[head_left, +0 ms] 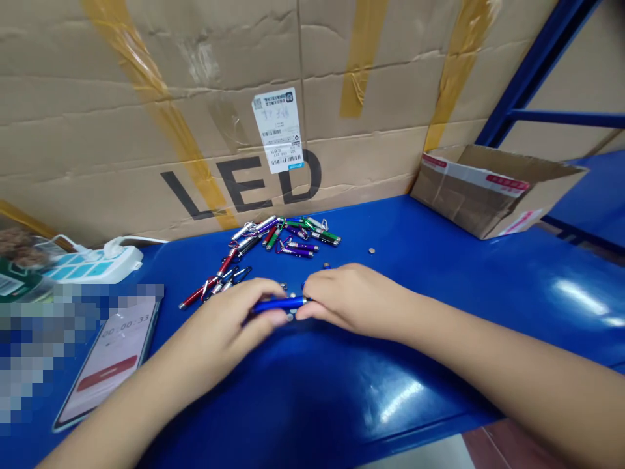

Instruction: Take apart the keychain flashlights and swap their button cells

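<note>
Over the blue table, a slim blue keychain flashlight is held level between my two hands. My left hand is closed round its left part, thumb below and fingers above. At its right end the fingers of my right hand are pinched together, covering that end. A small blue piece shows just above my right hand; whether it is gripped I cannot tell. Several small round silver pieces lie just under the flashlight, partly hidden. Beyond my hands lies a loose pile of keychain flashlights in red, purple, green, black and silver, with clips.
A small silver disc lies right of the pile. An open cardboard box stands at the back right. At left are a phone with a running timer and a white power strip. A large carton walls off the back.
</note>
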### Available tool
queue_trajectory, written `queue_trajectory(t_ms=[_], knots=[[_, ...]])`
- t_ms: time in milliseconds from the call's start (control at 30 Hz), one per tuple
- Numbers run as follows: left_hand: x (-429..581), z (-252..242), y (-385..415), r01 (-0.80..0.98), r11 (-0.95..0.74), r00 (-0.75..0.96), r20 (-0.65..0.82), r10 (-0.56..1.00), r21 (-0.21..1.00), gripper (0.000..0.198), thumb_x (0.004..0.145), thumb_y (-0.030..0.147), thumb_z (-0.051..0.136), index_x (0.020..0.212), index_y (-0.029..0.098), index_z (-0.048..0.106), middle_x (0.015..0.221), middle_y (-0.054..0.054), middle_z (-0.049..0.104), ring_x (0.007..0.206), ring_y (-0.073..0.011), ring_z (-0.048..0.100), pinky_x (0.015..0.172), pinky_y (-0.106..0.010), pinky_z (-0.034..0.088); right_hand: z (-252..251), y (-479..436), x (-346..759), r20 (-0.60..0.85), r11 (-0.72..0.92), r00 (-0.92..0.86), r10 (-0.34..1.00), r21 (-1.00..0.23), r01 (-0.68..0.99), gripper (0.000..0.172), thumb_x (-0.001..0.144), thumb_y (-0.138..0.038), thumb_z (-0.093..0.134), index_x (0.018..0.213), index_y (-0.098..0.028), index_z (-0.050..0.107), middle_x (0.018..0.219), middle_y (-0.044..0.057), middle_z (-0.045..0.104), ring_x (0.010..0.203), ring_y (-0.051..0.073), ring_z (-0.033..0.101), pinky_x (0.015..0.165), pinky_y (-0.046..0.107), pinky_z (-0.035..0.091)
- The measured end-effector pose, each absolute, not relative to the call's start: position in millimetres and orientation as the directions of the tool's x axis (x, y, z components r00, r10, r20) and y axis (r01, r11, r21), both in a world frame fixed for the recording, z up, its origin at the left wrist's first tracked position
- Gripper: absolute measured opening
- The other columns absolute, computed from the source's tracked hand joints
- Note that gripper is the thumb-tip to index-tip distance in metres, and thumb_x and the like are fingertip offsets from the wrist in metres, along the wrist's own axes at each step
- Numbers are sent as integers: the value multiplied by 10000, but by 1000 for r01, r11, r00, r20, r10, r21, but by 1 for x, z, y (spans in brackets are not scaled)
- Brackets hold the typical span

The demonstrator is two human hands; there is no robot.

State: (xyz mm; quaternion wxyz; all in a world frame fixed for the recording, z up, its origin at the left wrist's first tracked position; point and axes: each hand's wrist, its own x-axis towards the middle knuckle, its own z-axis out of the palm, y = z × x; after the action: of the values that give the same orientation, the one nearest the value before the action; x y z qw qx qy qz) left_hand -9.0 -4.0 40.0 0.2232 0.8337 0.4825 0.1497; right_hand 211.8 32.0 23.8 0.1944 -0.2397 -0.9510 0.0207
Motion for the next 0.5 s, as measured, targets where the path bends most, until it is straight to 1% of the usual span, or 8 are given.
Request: queue_trajectory(t_ms=[67, 100, 133, 167, 267, 333, 400, 500], knots=[[-6, 37, -6, 755, -585, 535, 235, 811, 296, 377, 908, 519, 445, 1013, 208, 629, 926, -65, 681, 841, -227, 619, 743, -318, 463, 23, 33, 210, 324, 867, -811, 488, -288, 406, 367, 980, -389, 394, 756, -152, 562, 647, -4, 563, 601, 110, 506, 567, 221, 329], [-5, 36, -8, 752, -614, 555, 271, 787, 241, 369, 934, 480, 401, 1000, 206, 638, 929, -72, 687, 847, -234, 624, 742, -322, 461, 23, 32, 210, 317, 866, -816, 484, -307, 395, 356, 981, -376, 398, 756, -152, 559, 644, -7, 562, 600, 107, 506, 569, 219, 333], [-4, 35, -8, 748, -619, 562, 269, 782, 239, 383, 953, 453, 357, 949, 200, 645, 893, -70, 688, 823, -228, 625, 725, -315, 460, 22, 32, 210, 326, 875, -818, 474, -278, 396, 367, 979, -391, 398, 753, -152, 560, 645, -4, 564, 588, 109, 499, 555, 225, 324], [-3, 36, -9, 737, -614, 574, 217, 790, 283, 387, 960, 437, 342, 912, 198, 643, 867, -61, 687, 795, -214, 622, 705, -298, 458, 22, 31, 210, 348, 891, -820, 454, -210, 404, 390, 973, -421, 393, 750, -151, 563, 647, 2, 567, 570, 114, 489, 535, 238, 304], [-3, 43, -8, 679, -456, 595, -67, 801, 575, 419, 987, 402, 292, 823, 210, 627, 769, 0, 648, 702, -142, 577, 664, -228, 439, 20, 29, 211, 428, 926, -849, 309, 68, 371, 451, 977, -461, 346, 736, -156, 575, 642, 12, 570, 536, 123, 468, 508, 273, 241], [-5, 47, -7, 640, -355, 613, -174, 771, 681, 417, 981, 423, 314, 825, 208, 634, 731, 14, 612, 648, -121, 525, 621, -211, 417, 19, 29, 212, 445, 934, -869, 215, 165, 315, 467, 994, -440, 306, 731, -163, 575, 636, 6, 566, 532, 119, 467, 504, 281, 230], [-6, 47, -6, 626, -275, 592, -215, 776, 730, 366, 969, 438, 353, 927, 213, 639, 700, 23, 578, 613, -114, 491, 580, -207, 395, 17, 30, 213, 453, 933, -866, 212, 169, 317, 485, 990, -468, 292, 738, -167, 577, 637, -1, 566, 525, 113, 467, 495, 281, 236], [-6, 42, -5, 595, -154, 540, -251, 803, 789, 361, 964, 458, 363, 1124, 218, 580, 630, 40, 521, 572, -108, 477, 545, -203, 382, 14, 34, 213, 434, 915, -844, 316, 94, 391, 516, 964, -536, 292, 769, -164, 591, 654, 2, 583, 521, 109, 482, 494, 268, 267]])
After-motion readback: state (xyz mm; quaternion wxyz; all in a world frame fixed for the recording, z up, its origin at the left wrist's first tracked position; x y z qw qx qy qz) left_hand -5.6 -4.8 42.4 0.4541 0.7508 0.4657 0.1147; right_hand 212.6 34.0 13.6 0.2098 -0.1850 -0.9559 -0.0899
